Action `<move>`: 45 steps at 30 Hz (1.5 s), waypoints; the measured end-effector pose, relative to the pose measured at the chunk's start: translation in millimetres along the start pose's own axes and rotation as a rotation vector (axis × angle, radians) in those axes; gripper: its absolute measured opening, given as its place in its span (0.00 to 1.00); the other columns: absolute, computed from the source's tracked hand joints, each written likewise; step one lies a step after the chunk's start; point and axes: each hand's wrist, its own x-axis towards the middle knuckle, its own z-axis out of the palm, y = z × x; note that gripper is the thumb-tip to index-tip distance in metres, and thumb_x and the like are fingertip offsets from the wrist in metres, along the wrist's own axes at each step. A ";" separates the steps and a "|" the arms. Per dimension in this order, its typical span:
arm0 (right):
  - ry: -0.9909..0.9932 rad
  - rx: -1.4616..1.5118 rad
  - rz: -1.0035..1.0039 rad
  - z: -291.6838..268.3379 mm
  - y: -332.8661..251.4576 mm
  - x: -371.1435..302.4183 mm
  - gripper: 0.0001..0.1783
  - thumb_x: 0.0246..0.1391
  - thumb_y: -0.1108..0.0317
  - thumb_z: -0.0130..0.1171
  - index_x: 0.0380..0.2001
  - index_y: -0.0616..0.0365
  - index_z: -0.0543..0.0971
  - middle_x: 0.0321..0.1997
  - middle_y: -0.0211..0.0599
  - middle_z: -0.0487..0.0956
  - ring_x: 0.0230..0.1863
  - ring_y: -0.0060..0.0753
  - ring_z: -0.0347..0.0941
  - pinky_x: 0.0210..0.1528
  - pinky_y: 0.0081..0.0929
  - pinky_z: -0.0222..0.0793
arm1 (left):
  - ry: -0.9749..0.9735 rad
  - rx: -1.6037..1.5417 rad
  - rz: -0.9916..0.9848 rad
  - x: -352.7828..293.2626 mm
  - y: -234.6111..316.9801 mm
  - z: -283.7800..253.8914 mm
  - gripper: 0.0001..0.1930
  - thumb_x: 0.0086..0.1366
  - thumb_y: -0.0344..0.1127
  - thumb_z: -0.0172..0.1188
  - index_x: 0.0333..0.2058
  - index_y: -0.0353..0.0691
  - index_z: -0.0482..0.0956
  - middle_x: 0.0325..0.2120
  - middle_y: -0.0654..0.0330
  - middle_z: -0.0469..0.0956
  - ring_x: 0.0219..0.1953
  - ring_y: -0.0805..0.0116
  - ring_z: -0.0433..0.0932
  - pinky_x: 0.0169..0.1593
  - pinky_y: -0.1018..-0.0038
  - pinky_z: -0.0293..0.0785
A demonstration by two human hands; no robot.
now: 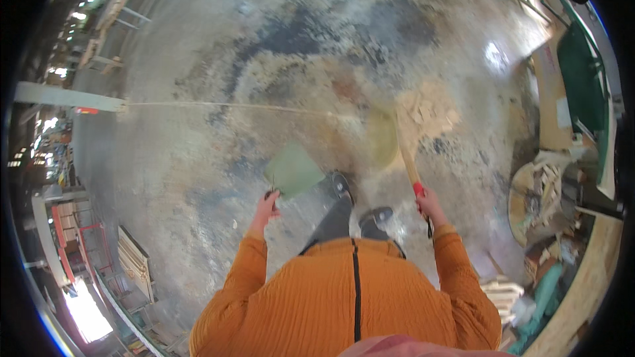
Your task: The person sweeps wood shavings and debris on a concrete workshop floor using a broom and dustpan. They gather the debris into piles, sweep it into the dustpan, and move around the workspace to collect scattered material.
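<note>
My left hand (pixel 266 206) is closed around the handle of a flat green dustpan (pixel 296 169), held out ahead of my left foot. My right hand (pixel 430 203) grips the red end of a broom (pixel 408 162) with a pale handle and a dark strap hanging below. A blurred yellowish patch, apparently the broom's head (pixel 382 137), lies left of the handle near the floor. Beside its far end is a heap of tan wood scraps and dust (pixel 428 112). The dustpan stands apart from this heap.
The concrete floor (pixel 198 152) is stained with dark patches. A round container of wood scraps (pixel 546 192) stands on the right, near a green panel (pixel 582 73). To the left are a pale beam (pixel 69 96) and leaning boards (pixel 135 263). My feet (pixel 341 185) are just ahead.
</note>
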 end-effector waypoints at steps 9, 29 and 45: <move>0.116 0.587 0.000 -34.8 -58.0 -90.2 0.29 0.51 0.70 0.52 0.57 0.52 0.57 0.25 0.35 0.72 0.14 0.19 0.66 0.12 0.17 0.61 | -0.245 0.223 -0.141 97.1 24.8 93.2 0.11 0.52 0.43 0.53 0.31 0.47 0.68 0.14 0.69 0.58 0.12 0.78 0.58 0.22 0.70 0.73; 0.283 0.250 -0.037 -300.7 48.6 -27.3 0.31 0.49 0.74 0.52 0.57 0.55 0.56 0.24 0.29 0.70 0.14 0.16 0.64 0.13 0.13 0.59 | -0.158 0.087 -0.318 147.9 -34.6 434.4 0.20 0.53 0.35 0.49 0.45 0.46 0.58 0.18 0.66 0.58 0.14 0.74 0.58 0.25 0.67 0.72; 0.274 -0.188 0.238 -325.2 135.6 145.6 0.36 0.40 0.72 0.50 0.57 0.50 0.56 0.31 0.47 0.74 0.20 0.34 0.72 0.21 0.28 0.69 | -0.069 0.448 -0.612 203.8 6.9 323.4 0.04 0.51 0.31 0.50 0.24 0.37 0.67 0.08 0.57 0.63 0.06 0.68 0.61 0.08 0.74 0.50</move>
